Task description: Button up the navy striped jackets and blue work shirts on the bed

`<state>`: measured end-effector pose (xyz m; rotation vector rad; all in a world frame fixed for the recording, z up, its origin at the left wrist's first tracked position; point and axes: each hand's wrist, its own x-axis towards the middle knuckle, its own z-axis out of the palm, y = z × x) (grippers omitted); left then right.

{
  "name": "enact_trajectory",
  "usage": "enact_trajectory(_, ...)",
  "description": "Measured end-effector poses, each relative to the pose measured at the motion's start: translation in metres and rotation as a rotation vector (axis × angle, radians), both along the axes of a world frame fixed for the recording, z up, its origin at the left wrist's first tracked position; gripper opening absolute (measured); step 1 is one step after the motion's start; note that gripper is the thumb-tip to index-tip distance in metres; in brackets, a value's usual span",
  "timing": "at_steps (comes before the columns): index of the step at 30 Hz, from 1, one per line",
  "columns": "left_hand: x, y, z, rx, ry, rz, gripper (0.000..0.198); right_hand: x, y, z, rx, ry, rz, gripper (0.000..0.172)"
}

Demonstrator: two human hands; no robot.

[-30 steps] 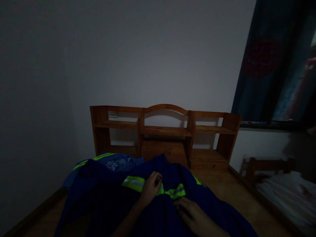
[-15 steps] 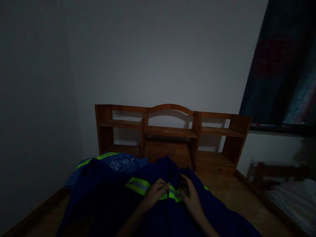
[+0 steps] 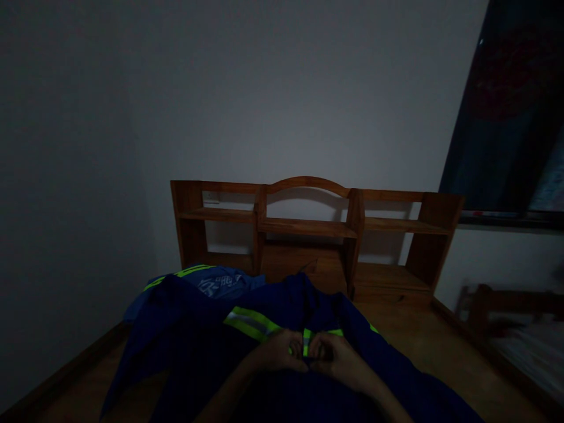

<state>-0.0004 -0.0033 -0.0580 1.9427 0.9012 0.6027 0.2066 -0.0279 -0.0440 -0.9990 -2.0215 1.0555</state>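
Note:
A dark blue work jacket (image 3: 211, 329) with yellow-green reflective strips lies spread in front of me, its collar toward the headboard. At its front opening, just below the chest strip, my left hand (image 3: 284, 349) pinches the cloth edge. Close beside it, my right hand (image 3: 332, 355) has its fingers curled on the opposite front edge. The fingertips of both hands nearly meet at the middle of the jacket. Dim light and the fingers hide exactly what is pinched there.
Behind the jacket stands a wooden headboard (image 3: 308, 226) with open shelves, against a pale wall (image 3: 286, 106). A lighter blue garment (image 3: 224, 282) with white lettering lies at the left. Bare wooden boards (image 3: 405, 329) show at the right, and a dark curtain (image 3: 497, 117) hangs beyond.
Both hands have moved down a little and closed together at the jacket's front; the right hand's fingers, apart before, are now curled on the cloth. The view has shifted slightly.

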Motion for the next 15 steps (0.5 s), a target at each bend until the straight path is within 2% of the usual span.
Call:
enact_trajectory(5,0.000,0.002,-0.006,0.055,0.009,0.053,0.032,0.003,0.006,-0.010,0.009,-0.082,-0.013,0.015)
enact_trajectory(10,0.001,-0.002,0.006,-0.158,-0.122,-0.035,0.036,0.002,0.009,-0.016,0.000,-0.089,-0.046,0.013)
enact_trajectory(15,0.000,0.000,0.010,-0.206,-0.133,-0.022,0.038,-0.001,0.006,-0.015,0.019,-0.090,-0.092,0.013)
